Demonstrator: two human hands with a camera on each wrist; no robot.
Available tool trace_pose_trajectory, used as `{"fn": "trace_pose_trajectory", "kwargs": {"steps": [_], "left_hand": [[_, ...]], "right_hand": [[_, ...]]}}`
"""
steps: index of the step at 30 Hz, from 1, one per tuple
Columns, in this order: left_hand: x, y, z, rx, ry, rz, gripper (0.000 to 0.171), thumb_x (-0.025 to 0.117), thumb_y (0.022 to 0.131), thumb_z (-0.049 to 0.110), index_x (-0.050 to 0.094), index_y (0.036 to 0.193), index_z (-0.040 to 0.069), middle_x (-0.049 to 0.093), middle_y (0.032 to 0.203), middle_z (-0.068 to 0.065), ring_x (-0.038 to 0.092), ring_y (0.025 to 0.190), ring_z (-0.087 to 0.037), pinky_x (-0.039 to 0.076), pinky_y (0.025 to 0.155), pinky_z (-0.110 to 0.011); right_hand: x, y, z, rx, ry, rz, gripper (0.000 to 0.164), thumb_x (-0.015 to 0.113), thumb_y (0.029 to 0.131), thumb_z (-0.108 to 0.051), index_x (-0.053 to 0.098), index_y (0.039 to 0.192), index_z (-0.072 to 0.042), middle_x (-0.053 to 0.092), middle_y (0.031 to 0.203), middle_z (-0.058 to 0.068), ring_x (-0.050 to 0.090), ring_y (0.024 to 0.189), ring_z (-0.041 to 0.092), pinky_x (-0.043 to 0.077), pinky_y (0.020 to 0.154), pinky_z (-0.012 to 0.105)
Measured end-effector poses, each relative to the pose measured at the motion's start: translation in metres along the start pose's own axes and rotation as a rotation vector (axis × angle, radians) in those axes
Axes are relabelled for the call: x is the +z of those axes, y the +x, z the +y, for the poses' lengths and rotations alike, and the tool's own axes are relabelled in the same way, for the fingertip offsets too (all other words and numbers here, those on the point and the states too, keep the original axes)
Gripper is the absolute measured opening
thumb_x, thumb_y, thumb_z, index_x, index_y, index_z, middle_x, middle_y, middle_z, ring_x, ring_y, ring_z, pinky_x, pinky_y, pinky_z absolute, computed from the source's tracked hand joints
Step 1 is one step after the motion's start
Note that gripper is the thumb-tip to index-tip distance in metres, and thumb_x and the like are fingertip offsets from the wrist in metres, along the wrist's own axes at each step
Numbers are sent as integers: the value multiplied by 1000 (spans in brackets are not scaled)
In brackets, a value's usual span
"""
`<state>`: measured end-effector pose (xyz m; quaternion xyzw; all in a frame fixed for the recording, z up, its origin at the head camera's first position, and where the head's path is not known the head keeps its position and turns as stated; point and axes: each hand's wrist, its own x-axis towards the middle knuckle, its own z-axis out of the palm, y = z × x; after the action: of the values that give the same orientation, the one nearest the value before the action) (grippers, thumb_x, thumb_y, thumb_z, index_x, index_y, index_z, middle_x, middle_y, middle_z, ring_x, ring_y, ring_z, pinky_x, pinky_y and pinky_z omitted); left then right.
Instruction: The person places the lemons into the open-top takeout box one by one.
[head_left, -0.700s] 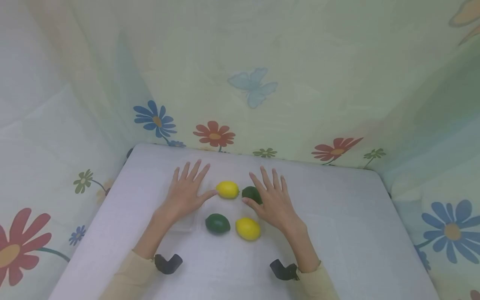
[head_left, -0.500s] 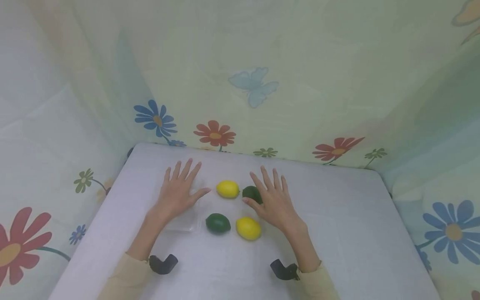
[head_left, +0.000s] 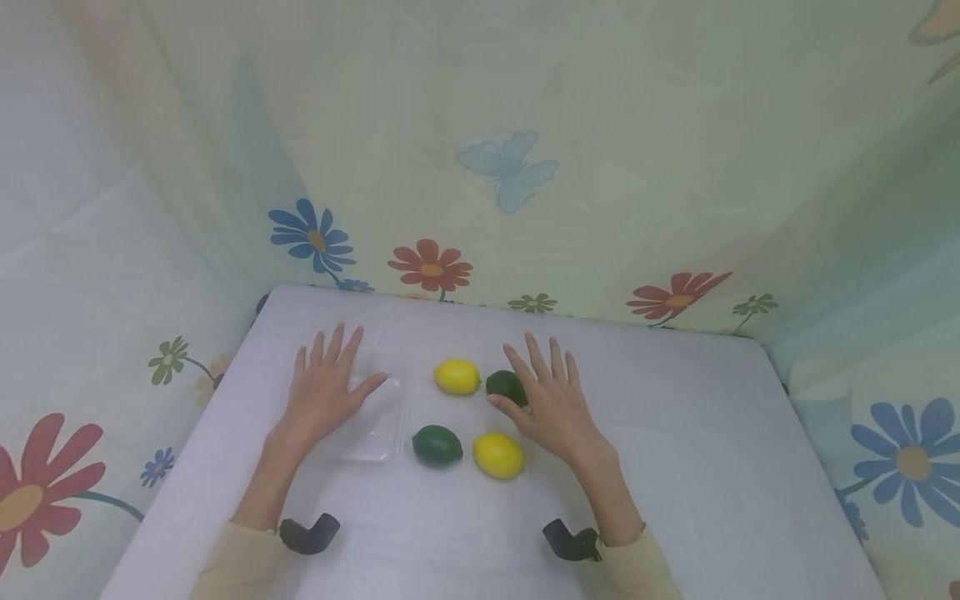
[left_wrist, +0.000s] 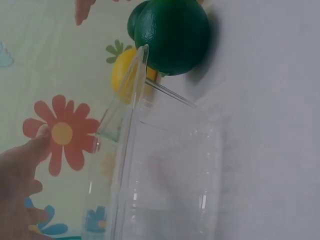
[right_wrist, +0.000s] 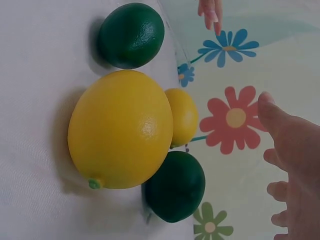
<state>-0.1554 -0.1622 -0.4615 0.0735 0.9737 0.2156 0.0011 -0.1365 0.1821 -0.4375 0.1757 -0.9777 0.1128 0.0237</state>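
Note:
My left hand (head_left: 326,392) lies flat with fingers spread over the left part of a clear plastic container (head_left: 375,425). In the left wrist view the container (left_wrist: 165,170) fills the frame, with the near green lime (left_wrist: 172,35) beyond it. My right hand (head_left: 551,400) is flat too, and its thumb touches the far green lime (head_left: 504,385). Between the hands sit a far yellow lemon (head_left: 457,377), a near green lime (head_left: 437,444) and a near yellow lemon (head_left: 498,455). The right wrist view shows the near lemon (right_wrist: 120,130) large, with the far lime (right_wrist: 175,187) behind it.
The white table (head_left: 675,467) is walled by flowered cloth (head_left: 510,175) at the back and on both sides. Bare table surface stretches to the right of my right hand and along the front edge.
My left hand has slid left, away from the far yellow lemon, and now lies over the clear container. The right hand and the fruit have stayed in place.

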Motion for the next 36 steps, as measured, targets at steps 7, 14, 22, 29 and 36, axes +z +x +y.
{"fn": "trace_pose_trajectory", "kwargs": {"steps": [7, 14, 22, 29, 36], "left_hand": [[2, -4, -5, -20, -24, -13, 89, 58, 100, 56, 19, 165, 9, 10, 170, -25, 4, 154, -54, 0, 122, -69], [5, -8, -9, -39, -34, -12, 87, 57, 101, 53, 19, 164, 6, 13, 168, -29, 7, 153, -56, 2, 122, -70], [9, -13, -15, -125, -61, 64, 77, 56, 104, 36, 25, 156, -12, 35, 155, -38, 36, 140, -58, 27, 116, -69], [14, -19, -17, -295, -241, 14, 69, 50, 106, 33, 34, 149, -19, 52, 132, -40, 53, 123, -53, 49, 100, -61], [19, -22, -20, -393, -372, 94, 48, 50, 106, 25, 55, 139, -10, 62, 128, -34, 64, 115, -46, 56, 91, -53]], "right_hand": [[2, -1, 1, 4, 7, 11, 83, 62, 97, -59, 31, 163, -18, 16, 170, 19, 9, 155, 52, 11, 122, 69], [4, -3, 3, 14, 16, 3, 84, 62, 97, -59, 30, 163, -18, 16, 171, 19, 9, 155, 52, 10, 122, 69], [5, -5, 3, 23, 39, -1, 84, 63, 96, -58, 31, 163, -17, 16, 171, 19, 10, 155, 52, 11, 122, 69], [11, -5, 8, 25, 67, 14, 86, 65, 96, -57, 31, 163, -16, 18, 170, 20, 13, 155, 52, 15, 122, 68], [18, -2, 14, 38, 96, 9, 87, 69, 94, -55, 32, 162, -15, 20, 169, 20, 18, 153, 53, 19, 120, 69]]}}
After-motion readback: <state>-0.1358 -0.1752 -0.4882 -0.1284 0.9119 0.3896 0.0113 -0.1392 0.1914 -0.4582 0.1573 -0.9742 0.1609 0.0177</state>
